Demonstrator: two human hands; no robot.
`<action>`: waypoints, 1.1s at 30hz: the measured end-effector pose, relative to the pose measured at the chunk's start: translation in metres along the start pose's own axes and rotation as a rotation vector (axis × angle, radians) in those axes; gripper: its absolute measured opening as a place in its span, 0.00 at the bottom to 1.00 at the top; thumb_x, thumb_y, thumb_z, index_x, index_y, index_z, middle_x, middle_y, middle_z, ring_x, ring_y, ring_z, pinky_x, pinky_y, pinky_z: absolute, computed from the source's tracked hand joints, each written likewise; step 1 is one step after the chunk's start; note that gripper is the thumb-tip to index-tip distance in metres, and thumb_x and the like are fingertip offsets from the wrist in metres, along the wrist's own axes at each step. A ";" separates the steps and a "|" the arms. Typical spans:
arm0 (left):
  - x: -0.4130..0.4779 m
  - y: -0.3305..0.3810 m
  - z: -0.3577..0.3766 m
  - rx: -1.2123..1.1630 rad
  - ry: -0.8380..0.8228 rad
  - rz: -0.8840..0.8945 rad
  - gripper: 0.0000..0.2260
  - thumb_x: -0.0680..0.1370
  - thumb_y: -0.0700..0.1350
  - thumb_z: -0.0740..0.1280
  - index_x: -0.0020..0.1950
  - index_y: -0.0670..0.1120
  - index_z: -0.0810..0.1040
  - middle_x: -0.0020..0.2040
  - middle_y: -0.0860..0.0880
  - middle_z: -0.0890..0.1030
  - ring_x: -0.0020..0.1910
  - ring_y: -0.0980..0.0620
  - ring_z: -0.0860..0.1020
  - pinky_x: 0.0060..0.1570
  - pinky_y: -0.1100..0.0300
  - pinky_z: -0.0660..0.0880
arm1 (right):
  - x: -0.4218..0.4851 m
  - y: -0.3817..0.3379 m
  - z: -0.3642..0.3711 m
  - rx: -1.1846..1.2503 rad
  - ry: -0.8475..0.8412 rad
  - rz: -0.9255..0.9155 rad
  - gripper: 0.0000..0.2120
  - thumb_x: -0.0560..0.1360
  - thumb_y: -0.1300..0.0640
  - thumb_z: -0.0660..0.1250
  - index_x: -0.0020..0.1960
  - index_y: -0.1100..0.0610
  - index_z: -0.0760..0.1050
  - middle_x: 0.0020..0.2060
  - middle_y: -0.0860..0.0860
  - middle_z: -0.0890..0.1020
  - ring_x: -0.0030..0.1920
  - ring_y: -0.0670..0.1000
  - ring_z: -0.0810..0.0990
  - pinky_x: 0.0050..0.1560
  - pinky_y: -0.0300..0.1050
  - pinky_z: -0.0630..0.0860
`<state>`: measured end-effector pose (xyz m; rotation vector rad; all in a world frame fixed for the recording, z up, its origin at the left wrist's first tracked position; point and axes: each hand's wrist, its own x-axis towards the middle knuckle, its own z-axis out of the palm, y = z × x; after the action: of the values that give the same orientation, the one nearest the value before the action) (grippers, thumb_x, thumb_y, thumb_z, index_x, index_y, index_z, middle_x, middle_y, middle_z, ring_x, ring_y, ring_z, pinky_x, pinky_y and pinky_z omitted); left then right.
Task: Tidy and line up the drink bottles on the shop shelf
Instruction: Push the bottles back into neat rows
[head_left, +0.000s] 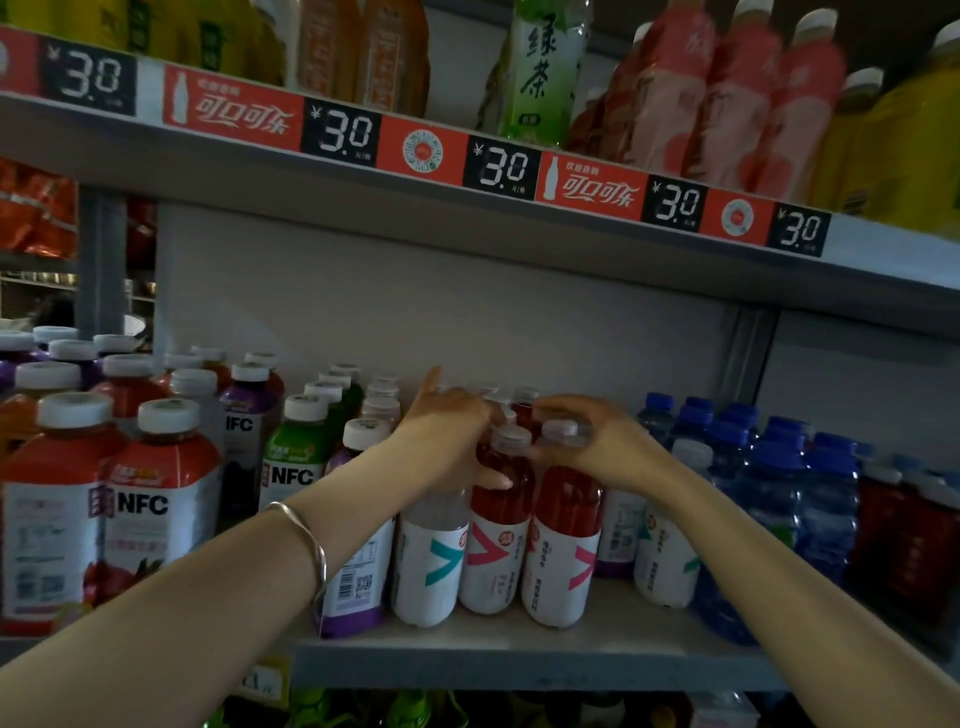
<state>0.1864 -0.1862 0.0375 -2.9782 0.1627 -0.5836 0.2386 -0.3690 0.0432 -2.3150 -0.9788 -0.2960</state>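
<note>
Shelf (519, 660), middle tier, front row near the edge: two red drink bottles with white labels, standing upright and touching. Left hand (447, 431) grips the left red bottle (498, 525) at its shoulder, thumb across the front. Right hand (608, 447) pinches the right red bottle (563, 540) just under the cap. Flanking stock: NFC juice bottles (156, 519) to the left, blue-capped water bottles (769, 493) to the right.

We are in a shop. Rows of drink bottles (498, 525) crowd a metal shelf (519, 660), and the upper shelf's edge carries a price strip (498, 166) marked ¥3.0.
</note>
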 end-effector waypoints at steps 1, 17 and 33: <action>0.002 0.000 0.000 0.000 -0.029 -0.012 0.30 0.70 0.65 0.67 0.68 0.55 0.69 0.66 0.51 0.75 0.69 0.49 0.68 0.73 0.44 0.42 | -0.006 0.007 -0.004 0.085 0.031 0.029 0.32 0.68 0.47 0.74 0.70 0.46 0.66 0.61 0.42 0.73 0.60 0.43 0.72 0.52 0.32 0.70; 0.037 0.002 -0.007 -0.162 -0.514 -0.129 0.54 0.53 0.65 0.79 0.74 0.51 0.61 0.72 0.52 0.67 0.69 0.47 0.69 0.67 0.47 0.69 | -0.047 0.076 0.075 0.494 0.028 0.212 0.49 0.61 0.60 0.80 0.71 0.46 0.53 0.59 0.41 0.73 0.59 0.40 0.74 0.47 0.30 0.76; 0.020 0.003 -0.012 -0.214 -0.365 -0.078 0.52 0.62 0.69 0.71 0.77 0.50 0.50 0.77 0.49 0.59 0.74 0.47 0.60 0.73 0.48 0.55 | -0.052 0.070 0.077 0.433 0.065 0.211 0.51 0.62 0.57 0.80 0.72 0.46 0.50 0.64 0.45 0.70 0.64 0.46 0.72 0.61 0.43 0.73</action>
<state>0.1997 -0.1929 0.0553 -3.2440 0.0822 -0.0202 0.2502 -0.3906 -0.0707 -1.9746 -0.6796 -0.0630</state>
